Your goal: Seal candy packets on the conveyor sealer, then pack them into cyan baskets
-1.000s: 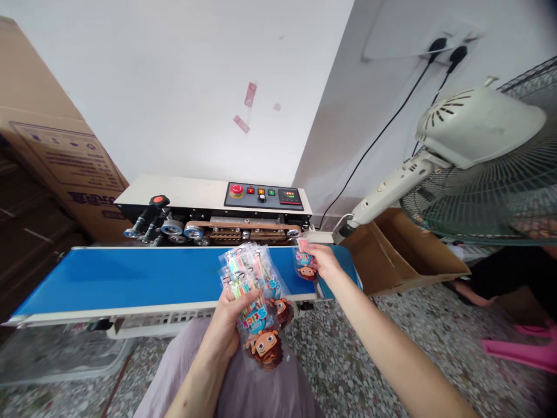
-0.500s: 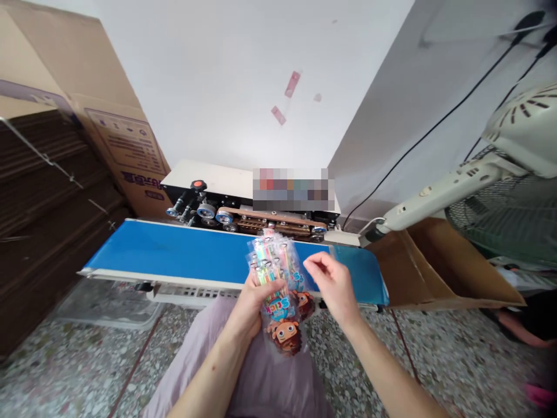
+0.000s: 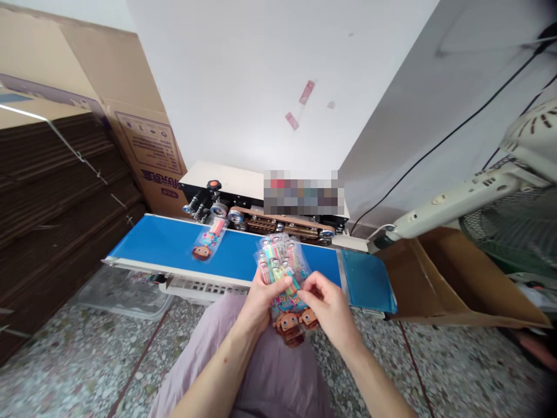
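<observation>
My left hand (image 3: 263, 299) is closed around a fanned bunch of clear plastic packets (image 3: 278, 252), its thumb pressed on top. The packets hold bright, colourful sticks and carry a brown cartoon head at the lower end. At the bunch's right edge, my right hand (image 3: 328, 307) pinches with thumb and forefinger, apparently on one of the packets. A single packet (image 3: 209, 239) of the same kind lies on the blue conveyor belt (image 3: 163, 241), close to the rollers at the left of the band sealing machine (image 3: 226, 180).
Large cardboard boxes (image 3: 126, 75) and stacked flat cardboard (image 3: 56, 191) stand at left. An open carton (image 3: 461, 278) sits off the belt's right end, below a pale fan (image 3: 470, 186). A clear plastic tub (image 3: 117, 293) rests on the floor under the belt.
A packet has appeared on the belt's left part, beside the rollers. My right hand has moved in from apart to the bunch's edge. The whole view has shifted slightly.
</observation>
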A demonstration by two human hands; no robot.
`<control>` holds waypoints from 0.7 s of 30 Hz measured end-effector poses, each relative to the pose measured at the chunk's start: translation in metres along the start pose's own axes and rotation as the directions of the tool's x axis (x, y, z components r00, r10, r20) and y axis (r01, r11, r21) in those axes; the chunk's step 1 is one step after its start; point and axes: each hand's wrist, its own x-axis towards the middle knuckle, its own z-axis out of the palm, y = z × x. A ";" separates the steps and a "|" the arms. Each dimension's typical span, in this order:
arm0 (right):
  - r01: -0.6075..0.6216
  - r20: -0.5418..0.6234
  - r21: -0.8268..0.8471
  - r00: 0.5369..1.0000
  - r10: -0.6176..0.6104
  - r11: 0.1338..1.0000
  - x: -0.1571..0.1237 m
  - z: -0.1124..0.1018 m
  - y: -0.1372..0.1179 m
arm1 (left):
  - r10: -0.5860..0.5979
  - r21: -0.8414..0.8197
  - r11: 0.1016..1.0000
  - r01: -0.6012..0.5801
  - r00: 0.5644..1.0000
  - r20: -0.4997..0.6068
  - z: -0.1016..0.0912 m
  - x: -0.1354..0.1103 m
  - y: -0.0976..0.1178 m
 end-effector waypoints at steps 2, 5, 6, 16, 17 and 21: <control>-0.061 -0.020 0.191 0.998 0.066 0.980 0.001 -0.008 0.002 | -0.007 0.007 1.000 0.007 1.000 0.013 -0.001 0.000 0.001; -0.120 -0.046 0.463 0.986 0.159 0.878 0.001 -0.016 0.002 | -0.022 0.019 1.000 0.022 1.000 -0.007 0.000 0.000 0.002; -0.132 -0.039 0.549 0.982 0.183 0.825 0.001 -0.018 0.003 | -0.032 0.026 0.999 0.033 0.999 -0.021 0.000 0.000 0.002; 0.002 -0.161 0.717 0.973 0.163 0.697 0.027 -0.038 0.018 | -0.097 0.100 0.989 0.105 0.992 -0.080 0.003 0.000 0.007; 0.030 -0.204 0.693 0.967 0.156 0.720 0.029 -0.041 0.021 | -0.102 0.106 0.988 0.110 0.991 -0.082 0.003 0.000 0.007; 0.095 -0.267 0.655 0.957 0.112 0.750 0.036 -0.056 0.032 | -0.131 0.127 0.982 0.140 0.989 -0.073 0.003 0.001 0.007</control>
